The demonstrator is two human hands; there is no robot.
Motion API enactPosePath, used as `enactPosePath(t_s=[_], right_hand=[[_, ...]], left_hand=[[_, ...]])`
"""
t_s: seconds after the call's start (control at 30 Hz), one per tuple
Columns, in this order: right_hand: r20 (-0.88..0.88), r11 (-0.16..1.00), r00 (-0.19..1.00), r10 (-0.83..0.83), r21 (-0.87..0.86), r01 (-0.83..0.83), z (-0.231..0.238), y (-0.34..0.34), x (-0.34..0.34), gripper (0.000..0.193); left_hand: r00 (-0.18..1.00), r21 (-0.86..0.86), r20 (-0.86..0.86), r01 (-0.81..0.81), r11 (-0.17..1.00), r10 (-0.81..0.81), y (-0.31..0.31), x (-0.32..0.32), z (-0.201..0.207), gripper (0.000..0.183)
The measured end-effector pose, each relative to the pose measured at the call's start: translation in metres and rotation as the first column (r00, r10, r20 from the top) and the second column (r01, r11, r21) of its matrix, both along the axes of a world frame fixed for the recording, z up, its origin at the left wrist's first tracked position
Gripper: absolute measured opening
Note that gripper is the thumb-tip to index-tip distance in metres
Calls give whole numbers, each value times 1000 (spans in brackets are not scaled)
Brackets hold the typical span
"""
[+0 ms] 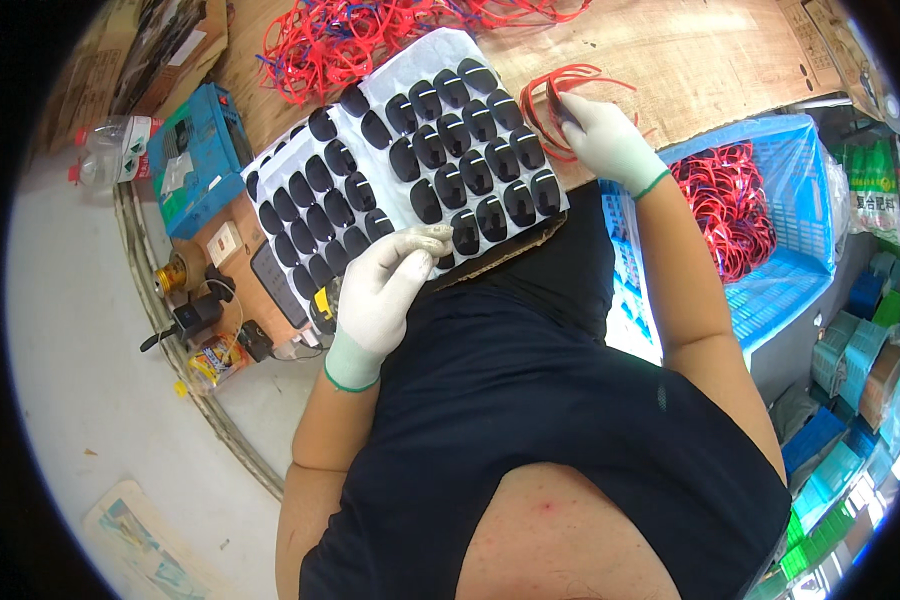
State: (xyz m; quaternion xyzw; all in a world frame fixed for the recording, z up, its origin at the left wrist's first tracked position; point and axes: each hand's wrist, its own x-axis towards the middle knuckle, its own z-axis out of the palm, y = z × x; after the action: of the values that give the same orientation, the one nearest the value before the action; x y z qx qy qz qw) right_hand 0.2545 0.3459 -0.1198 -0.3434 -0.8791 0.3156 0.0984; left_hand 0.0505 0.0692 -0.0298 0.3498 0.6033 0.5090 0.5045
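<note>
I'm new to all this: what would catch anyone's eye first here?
Probably the neat rows of dark lenses on a white sheet, mid-picture, with the left hand at its near edge. Then the bright red tangle of frames at the top, and more red frames in the blue crate at right, beside the white-gloved right hand.

Lenses (477, 172) are just sitting in rows on paper (410, 65) near the front edge of the table (705, 50), heap of glasses frames (315, 62) right behind them, crate (800, 225) with more frames (722, 212) in it off to the right, box (208, 150) on the left, bottle (102, 152) even further left
</note>
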Motion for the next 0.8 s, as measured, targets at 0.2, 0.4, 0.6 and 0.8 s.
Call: enactPosePath(t_s=[0.2,0.4,0.6,0.8], right_hand=[[113,986,990,-80,157,62,0,8,-8,30],[129,922,956,-262,328,208,11,13,5,30],[290,953,925,-244,247,174,1,15,1,28],[382,993,922,-59,114,16,13,11,-14,41]], left_hand=[[1000,0,-9,9,1000,-9,0,0,1,26],[999,-21,-37,15,1000,-16,-2,-3,-2,25],[999,-17,14,30,999,-29,0,-1,-7,25],[1000,-42,22,15,999,-14,-2,-1,-7,25]])
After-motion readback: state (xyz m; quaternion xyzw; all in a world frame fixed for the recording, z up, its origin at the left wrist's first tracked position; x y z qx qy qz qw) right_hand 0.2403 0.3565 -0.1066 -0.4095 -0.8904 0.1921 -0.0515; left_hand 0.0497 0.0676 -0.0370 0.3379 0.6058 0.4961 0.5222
